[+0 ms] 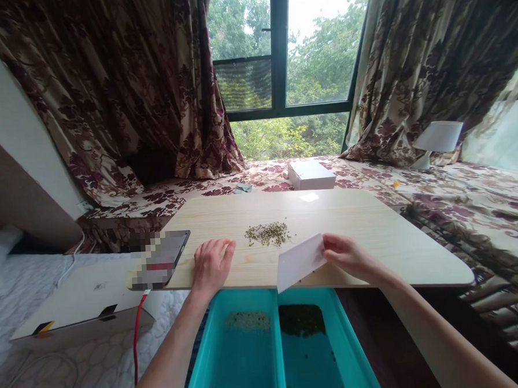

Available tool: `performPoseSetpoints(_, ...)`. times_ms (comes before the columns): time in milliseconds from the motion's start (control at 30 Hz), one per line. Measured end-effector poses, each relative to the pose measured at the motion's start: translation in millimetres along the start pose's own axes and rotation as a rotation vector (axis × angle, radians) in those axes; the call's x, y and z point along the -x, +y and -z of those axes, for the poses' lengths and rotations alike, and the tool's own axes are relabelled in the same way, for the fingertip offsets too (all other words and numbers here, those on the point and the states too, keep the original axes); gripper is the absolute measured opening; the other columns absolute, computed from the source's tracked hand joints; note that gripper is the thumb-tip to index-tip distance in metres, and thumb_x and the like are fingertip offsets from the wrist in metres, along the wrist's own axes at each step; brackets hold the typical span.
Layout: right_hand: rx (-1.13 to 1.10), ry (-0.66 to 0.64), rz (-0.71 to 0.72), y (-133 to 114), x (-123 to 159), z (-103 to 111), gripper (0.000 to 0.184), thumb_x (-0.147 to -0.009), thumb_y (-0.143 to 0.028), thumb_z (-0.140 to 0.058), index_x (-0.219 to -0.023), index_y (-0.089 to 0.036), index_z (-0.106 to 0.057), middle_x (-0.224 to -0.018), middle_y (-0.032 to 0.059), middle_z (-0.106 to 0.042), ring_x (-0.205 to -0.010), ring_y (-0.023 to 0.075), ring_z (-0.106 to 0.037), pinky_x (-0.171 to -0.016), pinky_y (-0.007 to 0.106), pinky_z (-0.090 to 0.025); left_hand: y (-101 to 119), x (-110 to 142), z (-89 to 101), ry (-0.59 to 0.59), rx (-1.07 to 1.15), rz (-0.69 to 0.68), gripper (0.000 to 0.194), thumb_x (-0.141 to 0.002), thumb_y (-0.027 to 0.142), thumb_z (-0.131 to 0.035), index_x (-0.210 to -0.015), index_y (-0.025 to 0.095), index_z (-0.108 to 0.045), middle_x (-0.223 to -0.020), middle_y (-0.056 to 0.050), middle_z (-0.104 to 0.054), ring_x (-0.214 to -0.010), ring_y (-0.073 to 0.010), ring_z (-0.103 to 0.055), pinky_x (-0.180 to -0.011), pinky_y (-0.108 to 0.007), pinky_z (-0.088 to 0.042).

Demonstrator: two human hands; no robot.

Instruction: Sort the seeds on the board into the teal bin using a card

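My right hand (346,254) pinches a white card (301,263) by its right end, holding it tilted near the front edge of the wooden table (374,228). Beyond the card lies a loose pile of small green beans and pale grains (267,233). My left hand (213,264) rests on the tabletop left of the pile, holding nothing, its thumb apart from the fingers. Below the table edge, a turquoise two-part bin (279,343) has pale grains (248,321) in its left compartment and green beans (301,319) in its right one. A few dark bits lie near the card.
A phone-like device (175,259) with a red cable (138,333) lies at the table's left end. Further left, a pale box (86,295) sits on a quilted bed. Behind the table are a white box (311,175), a lamp (439,137), curtains and a window.
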State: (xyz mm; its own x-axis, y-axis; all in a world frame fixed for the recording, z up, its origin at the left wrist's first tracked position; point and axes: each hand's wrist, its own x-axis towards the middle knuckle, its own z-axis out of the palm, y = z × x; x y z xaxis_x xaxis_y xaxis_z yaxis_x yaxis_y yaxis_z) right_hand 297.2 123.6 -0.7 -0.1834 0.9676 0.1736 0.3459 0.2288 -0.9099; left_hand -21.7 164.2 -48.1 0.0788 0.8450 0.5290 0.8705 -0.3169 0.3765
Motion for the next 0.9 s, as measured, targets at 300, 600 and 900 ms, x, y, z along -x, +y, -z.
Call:
performPoseSetpoints(300,-0.171,-0.018,-0.095,-17.9,43.6,-5.3,0.014,-0.071,-0.030,-0.064,-0.076,-0.017,-0.065,-0.071,0.0018,-0.064,-0.068,0.0152,-0.057,-0.060,0.025,-0.047,0.8,-0.1,0.4,-0.011,-0.002,0.002,0.037,-0.093,0.047,-0.034,-0.095,0.024,-0.063,-0.100,-0.005,-0.067,-0.100,-0.0232,-0.057,-0.092,-0.040,-0.039)
performPoseSetpoints(600,-0.261,0.587,-0.199,6.1,37.8,23.9,0.044,-0.056,-0.047,-0.077,-0.088,-0.017,-0.070,-0.085,0.0101,-0.073,-0.069,0.0211,-0.065,-0.054,0.029,-0.053,-0.9,-0.2,-2.2,-0.004,0.019,0.000,0.037,-0.093,0.048,-0.033,-0.095,0.023,-0.061,-0.100,-0.005,-0.067,-0.100,-0.0229,-0.056,-0.093,-0.040,-0.037)
performPoseSetpoints(900,-0.114,0.575,-0.215,19.9,28.3,12.5,0.036,-0.064,-0.040,-0.068,-0.090,-0.016,-0.067,-0.075,0.0060,-0.073,-0.054,0.0166,-0.062,-0.045,0.027,-0.051,-0.3,0.3,-2.7,0.014,0.052,-0.013,0.037,-0.093,0.047,-0.035,-0.095,0.022,-0.062,-0.099,-0.006,-0.068,-0.099,-0.0225,-0.056,-0.092,-0.041,-0.037)
